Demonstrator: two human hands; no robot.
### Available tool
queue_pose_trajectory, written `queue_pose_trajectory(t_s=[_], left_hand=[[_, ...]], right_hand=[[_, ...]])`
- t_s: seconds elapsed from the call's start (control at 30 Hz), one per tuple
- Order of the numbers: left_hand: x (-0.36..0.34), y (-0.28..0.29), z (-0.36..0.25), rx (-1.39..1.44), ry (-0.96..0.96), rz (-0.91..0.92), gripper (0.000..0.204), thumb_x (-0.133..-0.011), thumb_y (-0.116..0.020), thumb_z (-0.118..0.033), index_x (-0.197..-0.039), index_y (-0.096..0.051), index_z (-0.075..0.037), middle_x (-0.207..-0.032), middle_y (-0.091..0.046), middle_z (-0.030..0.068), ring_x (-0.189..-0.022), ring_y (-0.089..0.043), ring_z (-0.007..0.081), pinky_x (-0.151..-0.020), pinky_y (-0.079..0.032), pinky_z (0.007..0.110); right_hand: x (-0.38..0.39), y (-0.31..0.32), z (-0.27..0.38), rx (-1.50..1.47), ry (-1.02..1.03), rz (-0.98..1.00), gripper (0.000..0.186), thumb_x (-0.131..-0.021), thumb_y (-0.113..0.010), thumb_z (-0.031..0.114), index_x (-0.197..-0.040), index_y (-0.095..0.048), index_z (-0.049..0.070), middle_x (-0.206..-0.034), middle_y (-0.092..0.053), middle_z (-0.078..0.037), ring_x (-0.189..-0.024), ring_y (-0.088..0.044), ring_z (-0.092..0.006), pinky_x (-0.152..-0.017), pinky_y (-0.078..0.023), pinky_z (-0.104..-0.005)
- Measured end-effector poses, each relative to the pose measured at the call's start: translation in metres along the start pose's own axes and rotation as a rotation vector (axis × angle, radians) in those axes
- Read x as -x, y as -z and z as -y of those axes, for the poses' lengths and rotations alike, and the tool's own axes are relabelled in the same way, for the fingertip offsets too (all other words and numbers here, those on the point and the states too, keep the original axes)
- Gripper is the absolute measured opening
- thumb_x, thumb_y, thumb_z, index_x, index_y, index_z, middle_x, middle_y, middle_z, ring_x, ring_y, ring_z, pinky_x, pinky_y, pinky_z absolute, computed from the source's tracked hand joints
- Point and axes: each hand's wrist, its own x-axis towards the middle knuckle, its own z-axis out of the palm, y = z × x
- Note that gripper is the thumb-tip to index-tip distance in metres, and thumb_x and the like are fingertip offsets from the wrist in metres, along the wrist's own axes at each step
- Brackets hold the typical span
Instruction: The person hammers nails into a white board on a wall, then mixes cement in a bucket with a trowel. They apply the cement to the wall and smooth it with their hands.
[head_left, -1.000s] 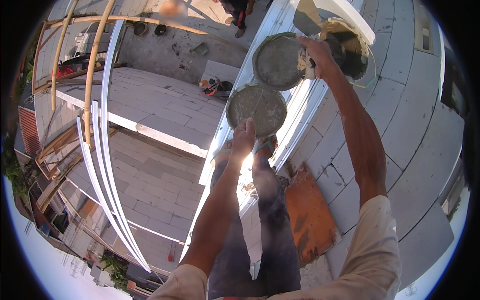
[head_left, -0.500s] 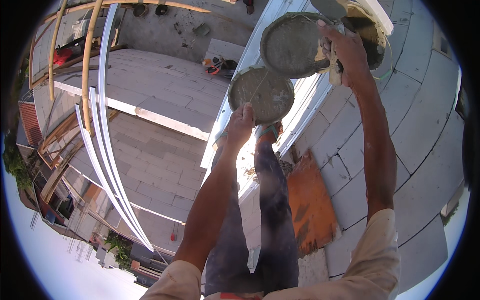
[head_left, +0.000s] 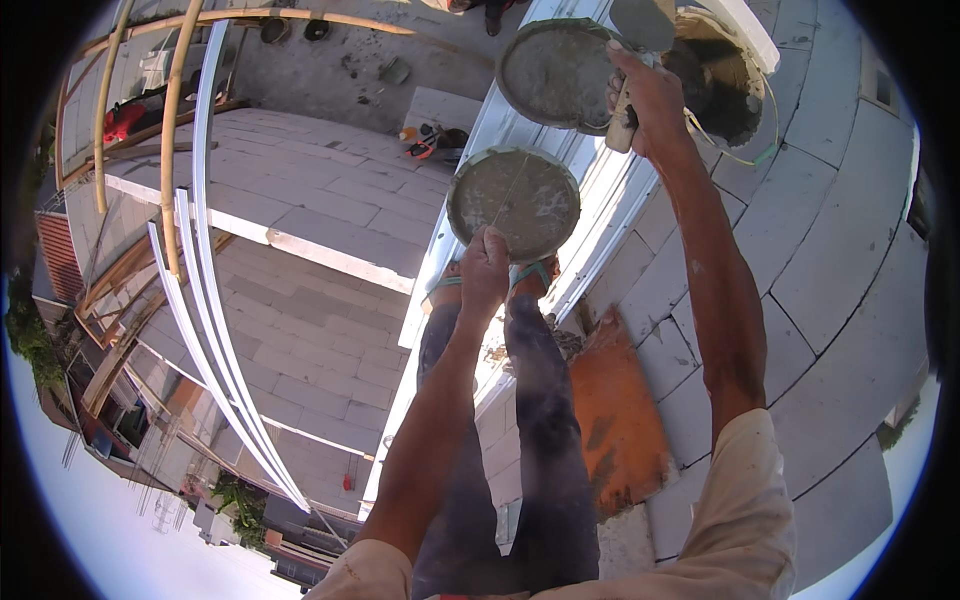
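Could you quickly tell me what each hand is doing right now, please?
Left hand: closed on the rim of a round mortar-filled pan.
Right hand: closed around a trowel handle.

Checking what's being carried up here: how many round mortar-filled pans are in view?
2. One round pan is held at its near rim by the left hand, above the feet. The other pan sits farther up, beside the right hand. None look hidden.
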Motion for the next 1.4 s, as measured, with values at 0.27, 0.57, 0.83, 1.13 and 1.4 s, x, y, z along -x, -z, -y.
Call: queue_pose_trajectory(t_s=[0.27,0.57,0.83,1.13,1.4], left_hand=[[0.0,-0.015,0.009,0.282,0.075,0.097,0.03,-0.109,-0.049,-0.026,-0.087,-0.057,-0.006,-0.063,-0.044,-0.0053,-0.049,-0.04,0.0029,-0.042,-0.032,0.024],[0.011,-0.026,-0.012,-0.026,0.113,0.223,0.027,-0.1,-0.068,-0.027,-0.106,-0.069,0.0,-0.075,-0.06,-0.0009,-0.057,-0.047,0.0055,-0.051,-0.038,0.025],[0.054,-0.051,-0.025,-0.193,0.139,0.294,0.035,-0.091,-0.076,-0.029,-0.074,-0.057,-0.004,-0.063,-0.05,-0.0008,-0.056,-0.046,0.011,-0.054,-0.038,0.032],[0.13,-0.053,0.031,-0.672,0.041,0.533,0.041,-0.091,-0.077,-0.037,-0.074,-0.061,-0.003,-0.068,-0.056,-0.0008,-0.066,-0.049,0.0112,-0.062,-0.043,0.033],[0.192,-0.06,0.117,-0.893,-0.179,0.794,0.043,-0.093,-0.075,-0.037,-0.104,-0.074,0.004,-0.092,-0.078,0.0166,-0.087,-0.073,0.0188,-0.079,-0.054,0.034]], right_hand=[[0.014,0.023,-0.01,-0.083,0.001,-0.037,0.033,-0.091,-0.082,0.03,-0.103,-0.069,0.002,-0.081,-0.067,-0.006,-0.066,-0.064,-0.0168,-0.063,-0.053,-0.0315],[0.228,0.127,-0.09,0.031,-0.334,-0.174,0.037,-0.096,-0.077,0.039,-0.101,-0.065,0.004,-0.065,-0.056,0.0,-0.048,-0.049,-0.0083,-0.044,-0.042,-0.0278],[0.551,0.171,-0.286,0.308,-0.372,-0.424,0.045,-0.098,-0.07,0.048,-0.105,-0.061,0.005,-0.061,-0.054,0.0,-0.047,-0.051,-0.0101,-0.04,-0.043,-0.0295],[0.689,0.113,-0.315,0.406,-0.361,-0.476,0.052,-0.1,-0.062,0.051,-0.087,-0.064,0.001,-0.06,-0.058,-0.01,-0.056,-0.061,-0.0207,-0.057,-0.046,-0.0415],[0.71,0.094,-0.395,0.248,-0.393,-0.543,0.044,-0.102,-0.059,0.046,-0.094,-0.06,0.002,-0.065,-0.057,-0.012,-0.059,-0.059,-0.0251,-0.059,-0.046,-0.0443]])
